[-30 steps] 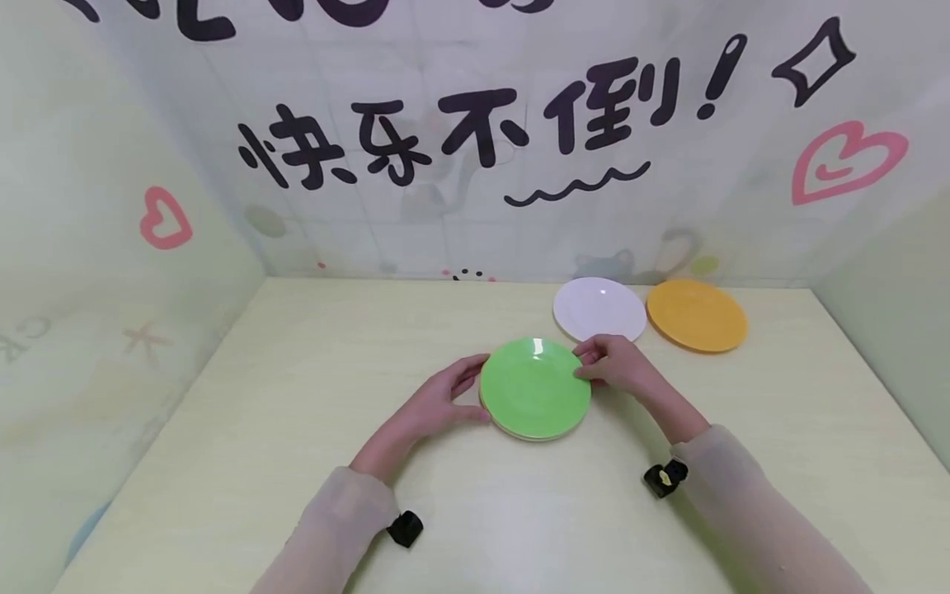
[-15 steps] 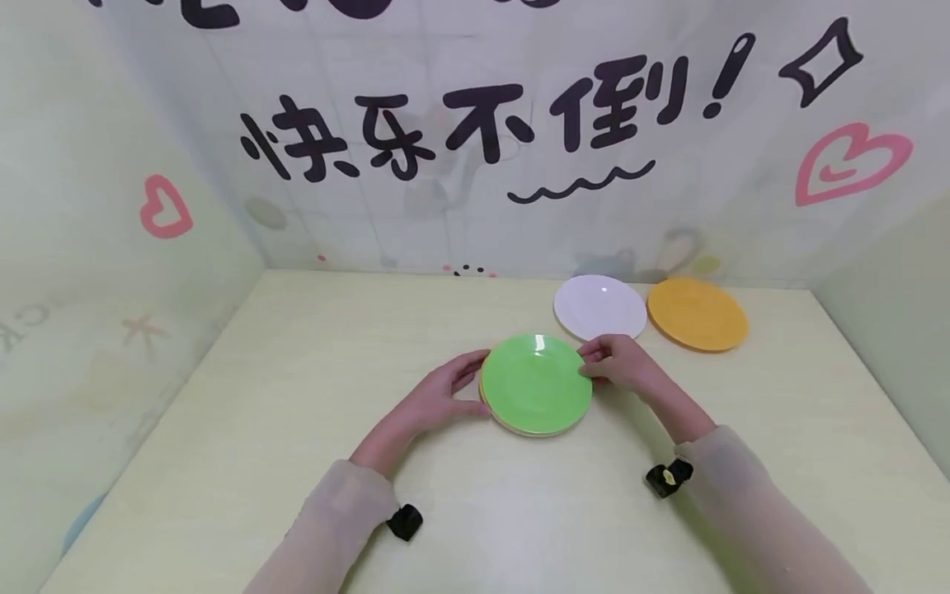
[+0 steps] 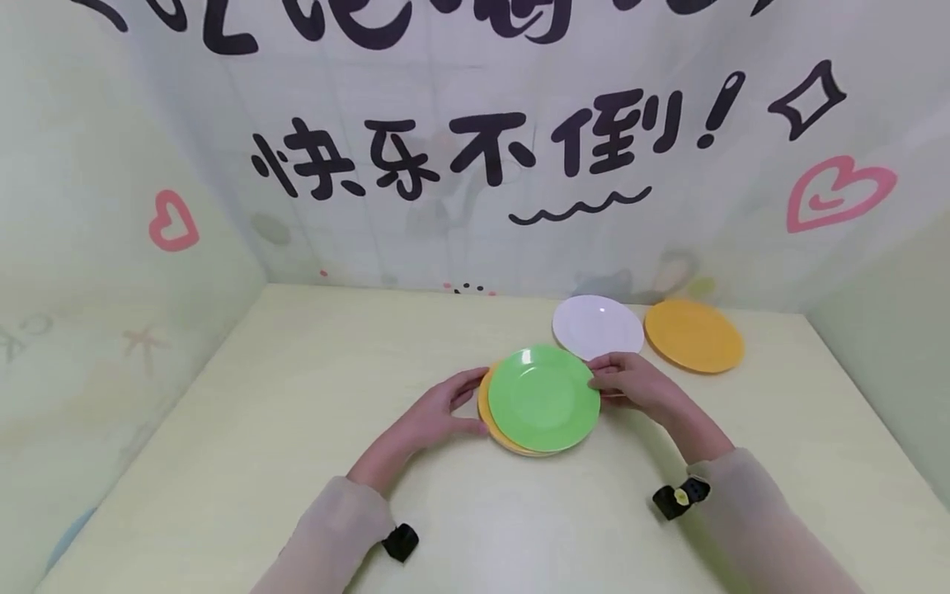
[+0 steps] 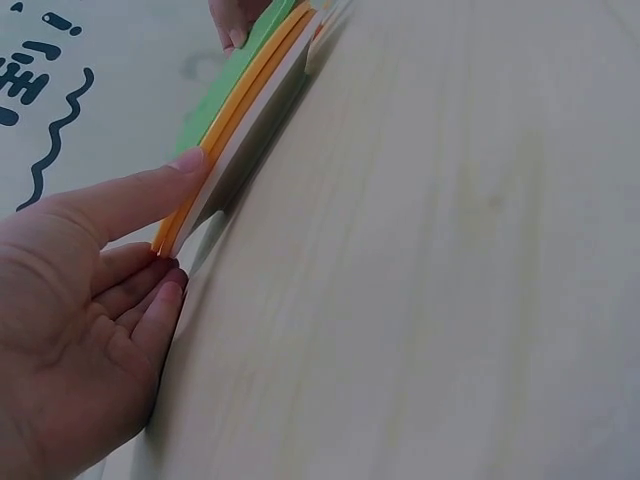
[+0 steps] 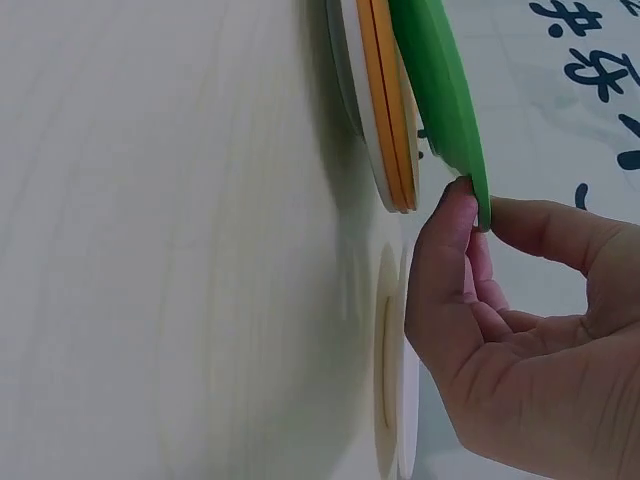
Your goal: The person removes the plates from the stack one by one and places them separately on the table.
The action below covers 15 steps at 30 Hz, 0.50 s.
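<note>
In the head view, a green plate [image 3: 544,400] lies tilted over a small stack of plates near the middle of the table. Orange plates [image 3: 484,406] show beneath its left side. A white plate edge [image 5: 368,110] lies under the orange ones in the right wrist view. My left hand [image 3: 434,417] grips the stack's left edge, thumb on the rim and fingers below. With thumb and fingers, my right hand [image 3: 641,388] pinches the green plate's right rim. At that end the green plate stands apart from the orange edges.
Behind my right hand, a white plate [image 3: 597,324] lies on the pale table [image 3: 356,338]. An orange plate [image 3: 693,336] lies to its right. A printed cloth backdrop [image 3: 445,247] rises along the back edge.
The green plate has shifted right and lifted with my right hand, exposing the orange rim on the left. My left hand stays at the stack. The head view has tilted slightly upward.
</note>
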Each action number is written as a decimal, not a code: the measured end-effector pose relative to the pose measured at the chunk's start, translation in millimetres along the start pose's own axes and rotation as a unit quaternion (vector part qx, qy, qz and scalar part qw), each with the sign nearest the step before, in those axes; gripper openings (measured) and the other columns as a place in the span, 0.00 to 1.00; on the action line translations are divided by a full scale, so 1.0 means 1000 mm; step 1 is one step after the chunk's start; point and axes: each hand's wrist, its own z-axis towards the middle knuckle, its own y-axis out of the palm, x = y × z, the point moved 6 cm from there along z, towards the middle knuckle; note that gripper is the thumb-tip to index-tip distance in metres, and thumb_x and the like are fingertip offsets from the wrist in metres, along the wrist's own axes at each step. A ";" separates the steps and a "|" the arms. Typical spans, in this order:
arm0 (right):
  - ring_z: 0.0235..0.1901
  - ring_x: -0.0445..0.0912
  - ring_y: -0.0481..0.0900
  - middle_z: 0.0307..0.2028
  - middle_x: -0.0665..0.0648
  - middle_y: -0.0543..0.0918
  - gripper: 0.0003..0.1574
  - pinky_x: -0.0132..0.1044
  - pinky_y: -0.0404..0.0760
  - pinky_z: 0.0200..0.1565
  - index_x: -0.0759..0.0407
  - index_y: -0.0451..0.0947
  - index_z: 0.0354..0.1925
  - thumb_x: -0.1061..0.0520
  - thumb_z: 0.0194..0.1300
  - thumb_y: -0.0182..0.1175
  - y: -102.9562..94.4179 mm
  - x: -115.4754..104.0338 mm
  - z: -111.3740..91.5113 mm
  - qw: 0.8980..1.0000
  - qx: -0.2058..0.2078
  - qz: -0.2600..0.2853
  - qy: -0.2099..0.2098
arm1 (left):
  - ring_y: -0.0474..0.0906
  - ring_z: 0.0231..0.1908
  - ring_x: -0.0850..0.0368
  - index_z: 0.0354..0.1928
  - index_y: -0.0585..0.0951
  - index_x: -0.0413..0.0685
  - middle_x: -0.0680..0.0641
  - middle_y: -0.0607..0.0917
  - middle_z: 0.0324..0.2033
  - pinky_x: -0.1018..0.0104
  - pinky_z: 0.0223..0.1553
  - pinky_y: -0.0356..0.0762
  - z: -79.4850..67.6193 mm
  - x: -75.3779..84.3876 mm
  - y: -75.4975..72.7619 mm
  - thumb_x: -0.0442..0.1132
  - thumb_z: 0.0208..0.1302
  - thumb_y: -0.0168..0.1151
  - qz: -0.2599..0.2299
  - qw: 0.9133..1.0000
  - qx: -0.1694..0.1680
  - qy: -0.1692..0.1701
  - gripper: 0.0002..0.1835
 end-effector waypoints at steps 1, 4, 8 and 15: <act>0.35 0.36 0.81 0.37 0.48 0.81 0.25 0.28 0.86 0.40 0.73 0.67 0.61 0.61 0.71 0.56 0.000 0.002 -0.001 1.000 -0.001 0.007 0.003 | 0.61 0.74 0.45 0.75 0.61 0.44 0.42 0.65 0.74 0.54 0.77 0.61 -0.001 -0.001 0.000 0.35 0.55 0.75 0.002 1.000 -0.002 -0.003 0.47; 0.35 0.36 0.83 0.37 0.48 0.83 0.25 0.29 0.88 0.40 0.73 0.66 0.62 0.61 0.71 0.57 -0.001 0.009 -0.006 1.000 -0.002 0.025 0.012 | 0.61 0.75 0.45 0.75 0.61 0.43 0.42 0.64 0.75 0.54 0.76 0.61 -0.005 -0.006 0.003 0.36 0.55 0.75 0.004 1.000 -0.014 -0.014 0.47; 0.35 0.36 0.83 0.36 0.46 0.84 0.28 0.30 0.89 0.41 0.74 0.65 0.63 0.61 0.71 0.57 -0.012 0.010 -0.010 0.999 0.007 0.034 0.004 | 0.61 0.75 0.46 0.75 0.61 0.43 0.42 0.65 0.74 0.55 0.76 0.61 -0.004 -0.004 0.002 0.35 0.55 0.75 0.004 1.000 -0.010 -0.013 0.47; 0.35 0.34 0.83 0.34 0.40 0.83 0.29 0.28 0.88 0.42 0.72 0.64 0.64 0.59 0.72 0.57 -0.051 0.006 -0.019 0.999 0.029 0.042 -0.013 | 0.61 0.75 0.47 0.75 0.61 0.45 0.43 0.65 0.74 0.55 0.76 0.61 0.007 0.006 -0.004 0.35 0.56 0.74 0.005 1.000 -0.007 -0.003 0.46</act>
